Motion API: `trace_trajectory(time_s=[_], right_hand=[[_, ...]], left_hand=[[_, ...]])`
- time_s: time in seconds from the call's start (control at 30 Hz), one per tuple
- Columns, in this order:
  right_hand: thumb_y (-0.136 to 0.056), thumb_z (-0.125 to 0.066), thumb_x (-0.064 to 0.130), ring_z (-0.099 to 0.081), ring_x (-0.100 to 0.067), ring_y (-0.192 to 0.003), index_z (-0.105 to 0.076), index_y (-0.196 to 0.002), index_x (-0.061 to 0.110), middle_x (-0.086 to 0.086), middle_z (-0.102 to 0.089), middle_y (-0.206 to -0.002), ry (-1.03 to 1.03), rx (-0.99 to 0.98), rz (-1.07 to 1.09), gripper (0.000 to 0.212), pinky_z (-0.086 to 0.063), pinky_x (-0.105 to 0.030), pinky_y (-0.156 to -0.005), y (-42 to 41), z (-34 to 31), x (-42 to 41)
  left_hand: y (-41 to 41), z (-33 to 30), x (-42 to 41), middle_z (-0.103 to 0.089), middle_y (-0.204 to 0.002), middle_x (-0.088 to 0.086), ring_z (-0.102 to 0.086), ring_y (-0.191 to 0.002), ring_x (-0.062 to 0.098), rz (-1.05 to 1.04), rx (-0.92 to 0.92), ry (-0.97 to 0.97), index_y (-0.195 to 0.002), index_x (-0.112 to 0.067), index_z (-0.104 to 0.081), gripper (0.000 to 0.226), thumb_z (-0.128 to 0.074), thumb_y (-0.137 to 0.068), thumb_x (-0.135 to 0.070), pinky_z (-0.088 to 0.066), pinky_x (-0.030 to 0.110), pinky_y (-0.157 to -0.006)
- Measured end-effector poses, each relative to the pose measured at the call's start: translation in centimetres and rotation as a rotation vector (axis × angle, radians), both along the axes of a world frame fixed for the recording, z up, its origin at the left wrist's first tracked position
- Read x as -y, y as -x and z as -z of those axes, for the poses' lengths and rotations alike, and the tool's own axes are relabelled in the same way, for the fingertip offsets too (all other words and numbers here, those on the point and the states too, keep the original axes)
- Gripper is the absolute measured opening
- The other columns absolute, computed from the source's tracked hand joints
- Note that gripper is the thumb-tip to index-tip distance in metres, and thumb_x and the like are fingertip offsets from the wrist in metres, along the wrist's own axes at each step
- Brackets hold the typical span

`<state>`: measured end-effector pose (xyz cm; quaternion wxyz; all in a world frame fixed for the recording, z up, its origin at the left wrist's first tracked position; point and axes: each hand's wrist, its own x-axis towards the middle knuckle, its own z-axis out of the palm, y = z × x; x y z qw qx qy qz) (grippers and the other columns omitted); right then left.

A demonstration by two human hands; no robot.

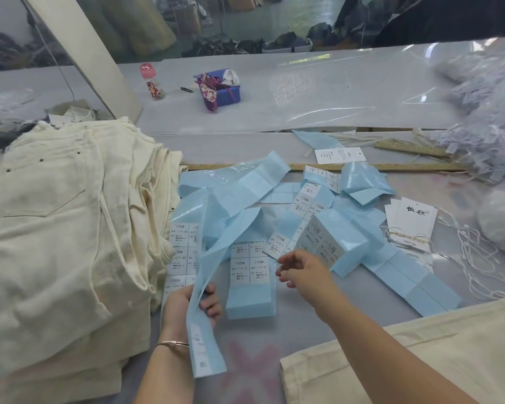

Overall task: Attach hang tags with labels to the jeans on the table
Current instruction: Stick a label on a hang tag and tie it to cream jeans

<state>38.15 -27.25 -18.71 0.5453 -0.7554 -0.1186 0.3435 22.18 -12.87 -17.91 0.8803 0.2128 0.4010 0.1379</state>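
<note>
A stack of cream jeans [59, 228] fills the left of the table. Another cream pair [420, 354] lies at the near right. Blue backing strips with white size labels [247, 265] are scattered across the middle. My left hand [187, 307] grips one long blue strip [204, 287] that hangs down towards me. My right hand [303, 272] hovers over the labels with its fingers loosely curled; I see nothing held in it. White hang tags [411, 220] with strings lie in a small pile at the right.
Two wooden rulers [362, 167] lie behind the labels. A loose white tag [340, 155] sits near them. A blue box [222, 88], a small bottle [153, 81] and a black clip stand further back. A heap of pale plastic loops [484, 118] lies at the right.
</note>
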Motion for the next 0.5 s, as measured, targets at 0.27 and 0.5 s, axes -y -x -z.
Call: trace_trajectory(time_s=[0.27,0.5], right_hand=[[-0.068,-0.084,0.033,-0.058,-0.015,-0.089,-0.049,-0.103,0.018,0.007,-0.053,-0.092,0.217,0.05,-0.083,0.052,-0.045,-0.026,-0.063,2.9,1.3,-2.9],[-0.081,-0.046,-0.023,-0.063,-0.026,-0.096,-0.064,-0.1,0.017,-0.007,-0.074,-0.093,-0.377,-0.53,0.086,0.047,-0.047,-0.034,-0.087,3.2,0.4,-2.1]], left_hand=[[-0.9,-1.1,-0.6,-0.049,-0.056,-0.002,-0.035,-0.031,0.006,-0.021,0.22,0.077,-0.07,-0.01,-0.054,0.064,-0.091,-0.018,-0.002,-0.027,0.016,-0.036],[-2.6,-3.4,-2.2,-0.073,-0.076,0.016,-0.072,-0.063,0.031,-0.174,0.236,0.052,-0.068,0.0,-0.075,0.033,-0.067,-0.036,-0.003,-0.057,0.045,-0.053]])
